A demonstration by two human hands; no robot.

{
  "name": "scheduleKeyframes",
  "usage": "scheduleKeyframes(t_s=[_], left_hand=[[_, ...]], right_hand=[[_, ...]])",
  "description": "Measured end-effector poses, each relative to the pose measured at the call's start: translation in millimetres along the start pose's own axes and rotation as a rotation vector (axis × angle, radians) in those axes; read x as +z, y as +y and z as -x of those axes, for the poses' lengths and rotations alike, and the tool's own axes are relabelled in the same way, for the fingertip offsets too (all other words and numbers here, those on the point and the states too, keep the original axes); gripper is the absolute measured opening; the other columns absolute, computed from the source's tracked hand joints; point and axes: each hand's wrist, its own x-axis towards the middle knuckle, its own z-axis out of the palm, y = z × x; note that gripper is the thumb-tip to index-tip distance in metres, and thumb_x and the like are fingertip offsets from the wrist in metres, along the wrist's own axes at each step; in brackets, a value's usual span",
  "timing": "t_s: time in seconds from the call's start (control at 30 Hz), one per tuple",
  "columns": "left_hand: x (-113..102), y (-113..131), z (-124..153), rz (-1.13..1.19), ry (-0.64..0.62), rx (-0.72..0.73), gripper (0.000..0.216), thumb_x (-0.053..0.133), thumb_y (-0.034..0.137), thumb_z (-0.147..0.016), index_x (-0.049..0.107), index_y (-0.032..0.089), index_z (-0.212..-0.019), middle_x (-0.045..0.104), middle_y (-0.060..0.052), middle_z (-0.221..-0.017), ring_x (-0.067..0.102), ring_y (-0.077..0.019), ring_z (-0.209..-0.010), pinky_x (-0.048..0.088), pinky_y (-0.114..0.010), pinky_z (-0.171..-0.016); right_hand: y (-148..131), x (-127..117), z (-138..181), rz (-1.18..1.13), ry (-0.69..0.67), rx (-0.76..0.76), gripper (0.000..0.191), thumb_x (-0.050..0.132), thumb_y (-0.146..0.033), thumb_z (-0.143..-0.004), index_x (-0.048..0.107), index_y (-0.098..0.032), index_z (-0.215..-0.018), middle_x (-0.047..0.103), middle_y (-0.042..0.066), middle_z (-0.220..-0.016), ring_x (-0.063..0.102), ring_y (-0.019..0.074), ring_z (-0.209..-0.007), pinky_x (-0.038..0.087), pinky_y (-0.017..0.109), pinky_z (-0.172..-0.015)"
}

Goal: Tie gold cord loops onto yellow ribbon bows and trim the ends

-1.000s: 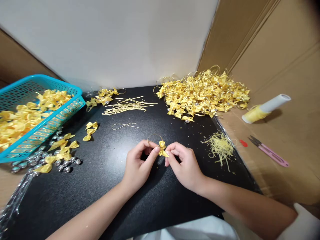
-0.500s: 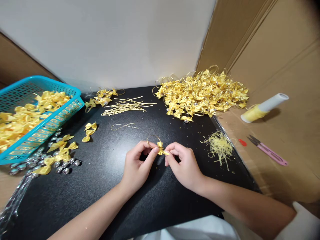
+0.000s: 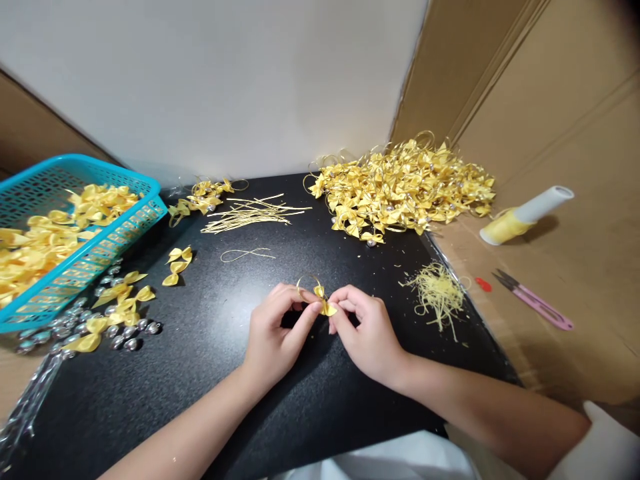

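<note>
Between my two hands, above the black tabletop (image 3: 210, 373), is a yellow ribbon bow (image 3: 327, 309) with a thin gold cord loop (image 3: 307, 279) standing up from it. My left hand (image 3: 277, 327) pinches the bow from the left with thumb and forefinger. From the right, my right hand (image 3: 361, 327) pinches the bow's other side between thumb and fingertips. The bow's knot is partly covered by fingers, and I cannot make out whether a bell hangs on it. Behind my hands lies a crossed loop of gold cord (image 3: 247, 254).
A turquoise basket (image 3: 113, 230) of bows stands left, with silver bells (image 3: 131, 344) and loose bows beside it. Cut cords (image 3: 255, 215) lie at the back. A heap of finished bows (image 3: 400, 190), thread scraps (image 3: 440, 293), pink snips (image 3: 543, 308) and a white tube (image 3: 545, 203) are right.
The bow has turned in my fingers, so its lower lobe faces me more broadly. My hands have otherwise hardly moved.
</note>
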Motion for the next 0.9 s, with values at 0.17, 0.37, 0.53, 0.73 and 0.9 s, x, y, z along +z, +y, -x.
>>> scheduleKeyframes(t_s=[0.17,0.37,0.53,0.73,0.9], left_hand=[[-3,-3,2,0.096,0.014,-0.022,0.010,0.055,0.019,-0.087,0.064,0.019,-0.083,0.067,-0.003,-0.076,0.060,-0.0165,-0.071,0.046,-0.029,-0.067],[-11,-6,-8,0.064,0.005,-0.054,0.013,0.056,0.018,-0.087,0.069,0.019,-0.085,0.066,-0.002,-0.074,0.059,-0.0146,-0.068,0.046,-0.026,-0.063],[-22,-4,-19,-0.008,-0.188,0.098,0.014,0.059,0.018,-0.085,0.073,0.021,-0.086,0.062,-0.002,-0.072,0.058,-0.0146,-0.069,0.047,-0.026,-0.065],[-31,-6,-24,-0.059,-0.352,0.170,0.018,0.056,0.020,-0.085,0.074,0.023,-0.087,0.061,-0.003,-0.073,0.057,-0.0163,-0.071,0.047,-0.029,-0.069],[-32,-8,-25,-0.050,-0.358,0.178,0.013,0.059,0.021,-0.084,0.072,0.022,-0.080,0.063,-0.004,-0.073,0.058,-0.0168,-0.073,0.047,-0.029,-0.070]], right_hand=[[-1,-1,0,0.016,-0.007,-0.021,0.011,0.051,-0.018,-0.087,0.054,-0.020,-0.076,0.058,-0.003,-0.058,0.057,0.0119,-0.054,0.043,0.023,-0.057],[-2,-2,-1,0.037,-0.009,-0.063,0.012,0.051,-0.017,-0.087,0.055,-0.019,-0.076,0.058,-0.003,-0.058,0.057,0.0114,-0.054,0.042,0.022,-0.057],[-3,-3,0,0.090,-0.034,-0.101,0.013,0.050,-0.017,-0.087,0.055,-0.020,-0.075,0.056,-0.003,-0.058,0.054,0.0106,-0.053,0.040,0.021,-0.056],[-2,-4,2,0.152,-0.057,-0.150,0.013,0.050,-0.017,-0.087,0.056,-0.020,-0.075,0.056,-0.003,-0.060,0.052,0.0105,-0.054,0.039,0.022,-0.056],[-3,-5,1,0.180,-0.060,-0.180,0.013,0.049,-0.015,-0.085,0.055,-0.020,-0.075,0.054,-0.004,-0.058,0.050,0.0099,-0.052,0.038,0.021,-0.055]])
